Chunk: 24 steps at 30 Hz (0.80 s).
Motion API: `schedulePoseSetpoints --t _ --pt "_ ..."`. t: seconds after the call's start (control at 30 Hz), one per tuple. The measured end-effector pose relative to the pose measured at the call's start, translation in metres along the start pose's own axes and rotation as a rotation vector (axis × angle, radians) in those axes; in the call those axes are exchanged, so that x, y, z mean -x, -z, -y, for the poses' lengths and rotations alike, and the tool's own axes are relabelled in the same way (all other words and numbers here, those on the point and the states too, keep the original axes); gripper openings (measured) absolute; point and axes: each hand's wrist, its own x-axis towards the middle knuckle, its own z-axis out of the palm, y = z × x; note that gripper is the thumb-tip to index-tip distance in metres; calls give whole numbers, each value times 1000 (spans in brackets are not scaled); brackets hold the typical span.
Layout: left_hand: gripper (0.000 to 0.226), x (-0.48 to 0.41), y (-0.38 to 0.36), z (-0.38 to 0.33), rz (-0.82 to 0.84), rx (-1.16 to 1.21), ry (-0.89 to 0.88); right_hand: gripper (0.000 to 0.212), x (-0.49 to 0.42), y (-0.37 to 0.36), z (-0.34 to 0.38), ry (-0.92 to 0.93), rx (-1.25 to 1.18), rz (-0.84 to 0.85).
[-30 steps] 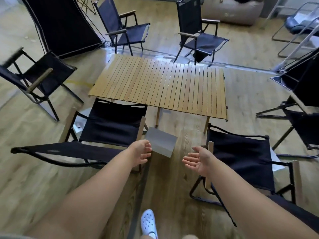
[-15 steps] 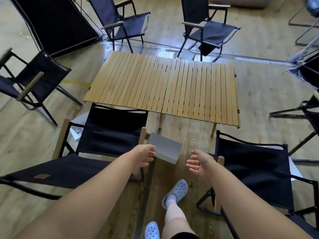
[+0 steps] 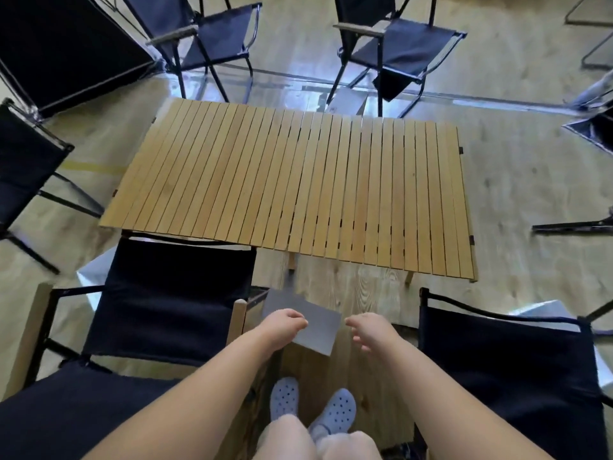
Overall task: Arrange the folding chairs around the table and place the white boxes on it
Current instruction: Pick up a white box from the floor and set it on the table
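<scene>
Biggest first: the slatted wooden counter [image 3: 298,187] is parked mid-floor, long side left to right. Folding chairs are ringed around it: the near-left chair [image 3: 166,300] and near-right chair [image 3: 504,353] at the near edge, the far-left chair [image 3: 215,38] and far-right chair [image 3: 404,44] beyond the far edge, and a left chair [image 3: 23,171] cut off at the frame side. So the chair part looks mostly sorted. The box part is judged not yet done, as the boxes in sight are down on the floor [image 3: 514,180].

The white box [image 3: 318,330] that matters is laid flat on the floor in the gap between the two near chairs, just short of the counter's near edge and ahead of the shoes [image 3: 335,410]. Its long axis is run roughly left to right, the right end swung a bit nearer. A far box [image 3: 346,101] is tucked under the far-right chair.

The left hand [image 3: 285,327] is seen over the box's left end, fingers loosely curled, nothing held; contact can't be told. The right hand [image 3: 368,327] is hung just off the right end, fingers slack too, nothing gripped. The left is reckoned the nearer one, so a reach straight down, one hand to each short end, is what seems called for.
</scene>
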Motion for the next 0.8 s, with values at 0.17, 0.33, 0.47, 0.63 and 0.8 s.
schedulePoseSetpoints --t 0.17,0.33,0.47,0.63,0.8 --pt "34 -87 -18 5 -23 -108 -28 48 -77 -16 -12 36 146 -40" --pt "38 -174 -37 26 -25 -176 -9 54 -170 -40 -26 5 123 -11" --pt "45 -240 -43 52 -2 -315 9 65 -235 -58 -40 -6 114 -13" --pt "66 -312 -52 77 66 -664 -28 78 -301 -79 -59 -10 275 39" --pt "85 -358 -65 100 178 -951 -63 83 -344 -97 -71 108 576 108"
